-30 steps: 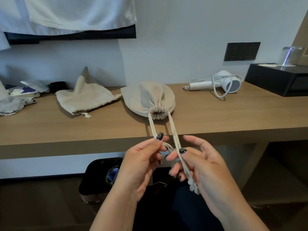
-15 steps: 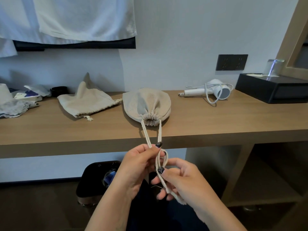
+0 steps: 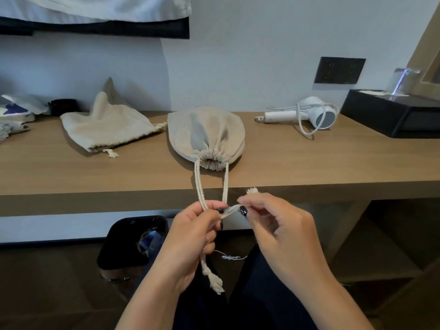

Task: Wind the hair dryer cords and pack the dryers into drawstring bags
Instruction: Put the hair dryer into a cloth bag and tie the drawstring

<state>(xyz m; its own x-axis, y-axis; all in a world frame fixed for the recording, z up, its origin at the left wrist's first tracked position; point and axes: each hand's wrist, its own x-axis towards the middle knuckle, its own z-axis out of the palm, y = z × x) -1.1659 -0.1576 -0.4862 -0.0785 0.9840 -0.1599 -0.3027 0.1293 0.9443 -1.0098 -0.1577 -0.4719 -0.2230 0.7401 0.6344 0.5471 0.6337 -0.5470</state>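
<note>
The left hand (image 3: pixel 190 236) is curled round the two cream cords (image 3: pixel 198 184) of the full bag (image 3: pixel 206 134), and one knotted cord end hangs down below its fist. The right hand (image 3: pixel 281 232) is just beside it and pinches the other cord end between thumb and finger, with the frayed tip poking up above the pinch. Up from the hands, the cords run to the bag's tight, puckered mouth, and the bag lies on the wooden shelf (image 3: pixel 309 163). Far off to the right of the hands lies a white hair dryer (image 3: pixel 309 114) with its cord looped loosely around it. Off to the left lies a flat empty bag (image 3: pixel 107 125)
</note>
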